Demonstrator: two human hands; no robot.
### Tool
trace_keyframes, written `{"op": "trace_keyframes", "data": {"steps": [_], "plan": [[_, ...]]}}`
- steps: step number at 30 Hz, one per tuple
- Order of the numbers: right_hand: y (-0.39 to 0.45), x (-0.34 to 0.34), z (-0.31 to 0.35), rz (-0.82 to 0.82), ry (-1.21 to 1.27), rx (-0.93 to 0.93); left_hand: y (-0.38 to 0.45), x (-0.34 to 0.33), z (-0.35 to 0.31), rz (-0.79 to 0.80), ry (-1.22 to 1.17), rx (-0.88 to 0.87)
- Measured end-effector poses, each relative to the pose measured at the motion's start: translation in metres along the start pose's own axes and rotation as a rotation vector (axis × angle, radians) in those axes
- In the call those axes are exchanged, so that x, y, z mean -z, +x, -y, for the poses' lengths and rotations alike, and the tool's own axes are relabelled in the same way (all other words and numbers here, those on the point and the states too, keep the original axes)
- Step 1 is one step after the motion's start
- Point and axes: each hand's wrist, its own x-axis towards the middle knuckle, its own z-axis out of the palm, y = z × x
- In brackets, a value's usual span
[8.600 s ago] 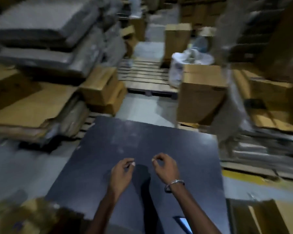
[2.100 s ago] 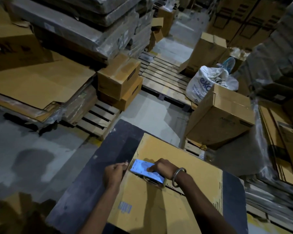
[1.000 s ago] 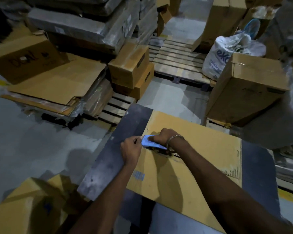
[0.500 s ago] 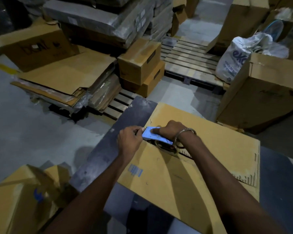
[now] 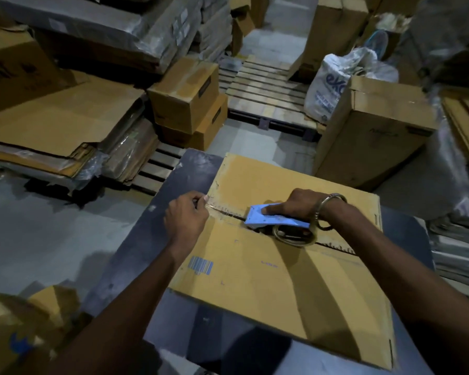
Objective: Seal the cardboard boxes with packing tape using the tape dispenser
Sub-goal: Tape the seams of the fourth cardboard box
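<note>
On the dark counter (image 5: 157, 239), the cardboard box (image 5: 282, 280) has only a short strip taped. The left hand (image 5: 186, 219) pinches the tape end; the right hand (image 5: 299, 203) grips the tape dispenser (image 5: 271, 219) on the mostly unsealed seam.

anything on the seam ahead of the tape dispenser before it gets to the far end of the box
Nothing visible does. The right hand grips the tape dispenser partway along the cardboard box, and the open seam beyond it looks bare. The left hand pins the tape end behind.
</note>
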Motion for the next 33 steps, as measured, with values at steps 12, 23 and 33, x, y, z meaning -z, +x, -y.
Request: {"op": "trace_keyframes", "data": {"steps": [12,23,33], "plan": [[-0.014,-0.026,-0.019,-0.133,0.051,-0.006,-0.050,-0.025,-0.023,0.146,0.419,-0.233],[-0.011,-0.024,-0.024,-0.133,0.092,-0.008,-0.043,-0.032,-0.034,0.133,0.505,-0.090],[-0.016,-0.014,-0.069,-0.108,0.033,-0.020,-0.040,-0.035,-0.033,0.146,0.484,-0.068]]}}
